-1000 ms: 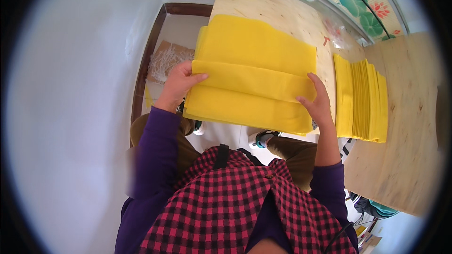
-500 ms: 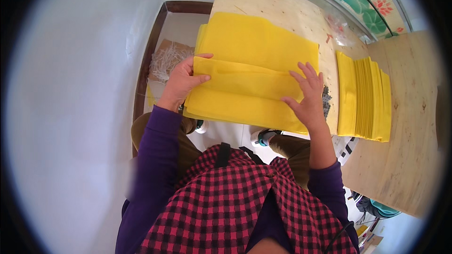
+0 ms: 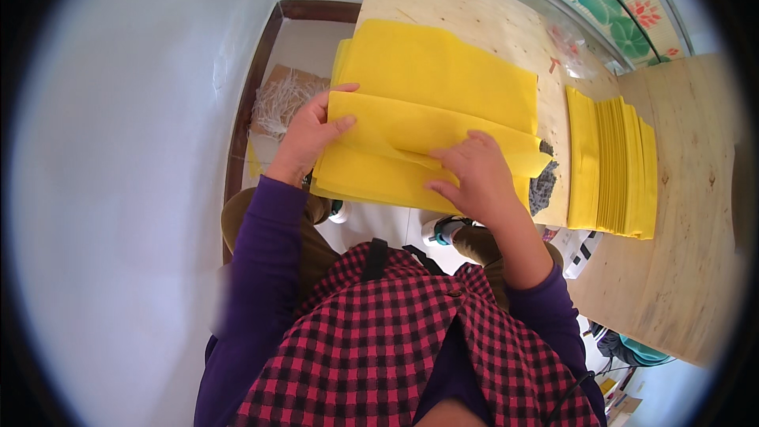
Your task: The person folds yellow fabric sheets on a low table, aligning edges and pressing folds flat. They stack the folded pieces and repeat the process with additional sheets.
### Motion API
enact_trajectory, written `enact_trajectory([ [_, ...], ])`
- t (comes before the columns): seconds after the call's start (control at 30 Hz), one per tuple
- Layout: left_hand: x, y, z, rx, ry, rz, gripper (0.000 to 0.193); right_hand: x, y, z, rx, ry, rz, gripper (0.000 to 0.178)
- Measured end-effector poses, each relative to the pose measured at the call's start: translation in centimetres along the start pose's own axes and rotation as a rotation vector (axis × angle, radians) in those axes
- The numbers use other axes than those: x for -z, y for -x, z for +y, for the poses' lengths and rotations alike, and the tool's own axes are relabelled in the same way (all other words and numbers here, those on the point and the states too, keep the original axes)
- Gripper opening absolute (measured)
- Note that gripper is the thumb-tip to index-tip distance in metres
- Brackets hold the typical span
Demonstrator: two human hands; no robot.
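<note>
Pinned flat at both ends, the top yellow sheet [image 3: 419, 130] of the pile is held down by both hands. It is thin and soft, bright yellow, folded back on itself into a long band; its right end curls up loose at the table's near edge.

Going from the biggest thing down: the plywood table [image 3: 696, 213] carries everything, pale and knotty, its straight edges bent by the lens. Near its left edge lies the yellow pile [image 3: 443, 67], broad and flat, overhanging the near edge toward the person's lap, probably so that the hands can get at the fold from below. To the right, well apart, a stack of folded yellow pieces [image 3: 613, 162] stands in a neat fanned row reaching the near edge.

The left hand [image 3: 307, 136] clamps the band's left end, thumb over the fold and fingers behind, seemingly to keep that end from sliding. The right hand [image 3: 473, 175] lies palm down on the middle of the band, fingers close together, pressing the crease rather than pinching it. A small dark grey wad [image 3: 542, 186] lies just beside the curled right end.
</note>
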State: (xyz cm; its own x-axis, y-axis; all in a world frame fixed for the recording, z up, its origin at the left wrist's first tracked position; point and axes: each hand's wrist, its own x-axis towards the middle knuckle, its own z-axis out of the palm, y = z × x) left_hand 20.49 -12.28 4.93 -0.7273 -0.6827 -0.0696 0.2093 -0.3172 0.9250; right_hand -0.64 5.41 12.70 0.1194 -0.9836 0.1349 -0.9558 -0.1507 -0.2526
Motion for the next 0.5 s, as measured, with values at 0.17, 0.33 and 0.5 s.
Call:
enact_trajectory([
  [0.17,0.1,-0.2,0.0,0.005,0.119,0.02,0.046,1.1,3.5,-0.6,-0.111,-0.122,-0.088,0.044],
  [0.33,0.0,0.2,-0.1,-0.059,-0.11,0.003,0.05,1.5,6.5,4.5,-0.294,-0.097,0.331,0.061],
  [0.5,0.2,0.5,-0.3,-0.124,-0.376,0.071,0.046,1.0,8.4,9.9,-0.588,-0.217,0.38,0.09],
])
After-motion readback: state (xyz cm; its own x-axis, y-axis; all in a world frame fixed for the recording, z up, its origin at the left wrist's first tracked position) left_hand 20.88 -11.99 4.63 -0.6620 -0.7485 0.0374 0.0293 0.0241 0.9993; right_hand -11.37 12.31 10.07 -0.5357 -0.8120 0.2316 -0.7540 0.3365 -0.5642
